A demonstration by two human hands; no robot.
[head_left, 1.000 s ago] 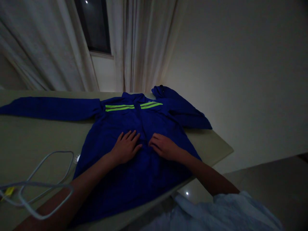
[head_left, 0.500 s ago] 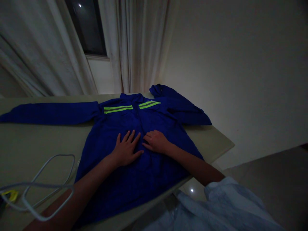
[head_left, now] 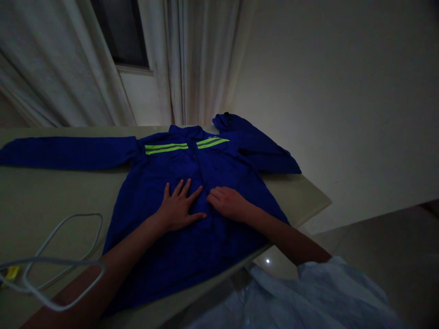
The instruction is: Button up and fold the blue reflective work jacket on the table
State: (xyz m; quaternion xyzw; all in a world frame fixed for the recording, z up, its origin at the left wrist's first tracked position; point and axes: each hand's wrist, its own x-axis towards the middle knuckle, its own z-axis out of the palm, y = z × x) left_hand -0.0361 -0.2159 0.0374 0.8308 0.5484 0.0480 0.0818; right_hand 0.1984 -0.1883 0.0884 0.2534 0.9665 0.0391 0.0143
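Note:
A blue jacket (head_left: pixel 161 169) with green and grey chest stripes lies spread face up on the table. Its left-side sleeve stretches straight out, while the right-side sleeve is bent back towards the collar. My left hand (head_left: pixel 178 209) rests flat on the front of the jacket, fingers spread. Just right of it, my right hand (head_left: pixel 226 201) is closed at the front opening, its curled fingers pinching the edge of the cloth. The fingertips of that hand are partly hidden.
A white cable (head_left: pixel 98 237) loops over my left forearm's side of the view, near a yellow item (head_left: pixel 13 273) at the left edge. The pale table (head_left: pixel 308 201) ends in a corner on the right. Curtains (head_left: pixel 202 59) hang behind.
My right hand has shifted slightly right, and its fingers have drawn together on the jacket's front edge. My left hand stays spread on the cloth. The view has tilted a little.

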